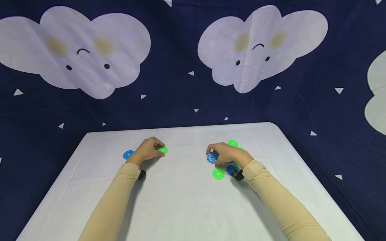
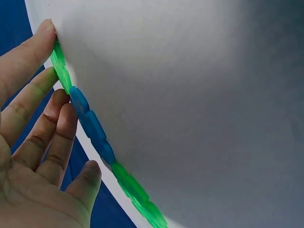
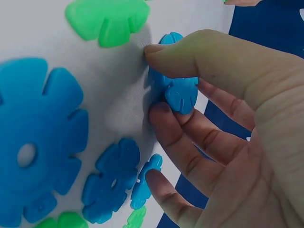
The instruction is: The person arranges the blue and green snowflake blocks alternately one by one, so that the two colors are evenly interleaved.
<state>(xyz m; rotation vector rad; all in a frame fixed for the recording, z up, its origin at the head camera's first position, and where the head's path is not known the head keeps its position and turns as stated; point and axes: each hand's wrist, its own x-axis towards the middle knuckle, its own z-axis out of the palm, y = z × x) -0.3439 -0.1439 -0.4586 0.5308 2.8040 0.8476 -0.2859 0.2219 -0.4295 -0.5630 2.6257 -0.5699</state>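
Note:
In the head view my left hand pinches a notched green plastic disc between thumb and fingers, close to the white table top. Left of that hand lies a blue disc. The left wrist view shows the gripped green disc edge-on, lined up with a blue disc and another green one. My right hand holds a blue notched disc at its fingertips. In the right wrist view, blue plastic shows between thumb and fingers, partly hidden by the thumb.
Around the right hand lie a green disc, a blue disc and another green disc, with more pieces partly under the arm. A dark blue cloth with clouds hangs behind the white table.

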